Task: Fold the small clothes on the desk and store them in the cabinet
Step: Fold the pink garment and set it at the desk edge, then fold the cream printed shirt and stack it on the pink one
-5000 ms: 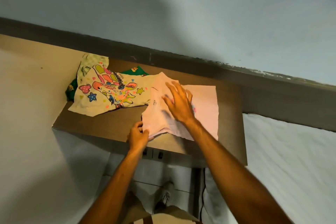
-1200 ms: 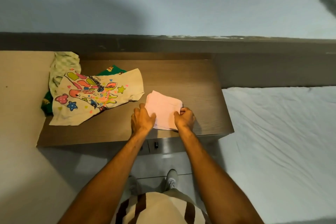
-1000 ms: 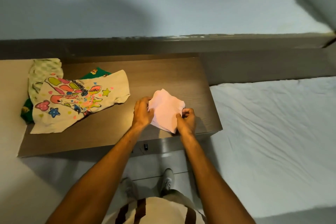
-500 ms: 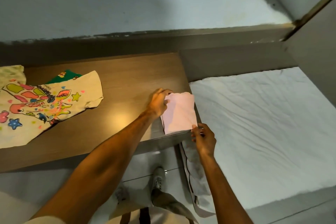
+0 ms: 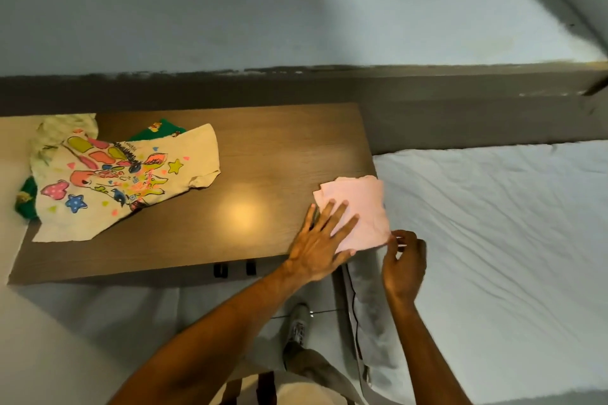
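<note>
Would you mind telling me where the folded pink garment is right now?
The folded pink garment lies at the desk's right front corner beside the white bed, under the flat left hand.

- Wooden desk (image 5: pixel 256 154), bearing a folded pink garment (image 5: pixel 360 204) at its right edge
- Printed cream shirt (image 5: pixel 125 181) at left, over green clothing (image 5: pixel 154 130)

Bare forearms; beige top (image 5: pixel 296 386) with dark stripes; pale sneaker (image 5: pixel 297 325) with lettering
</note>
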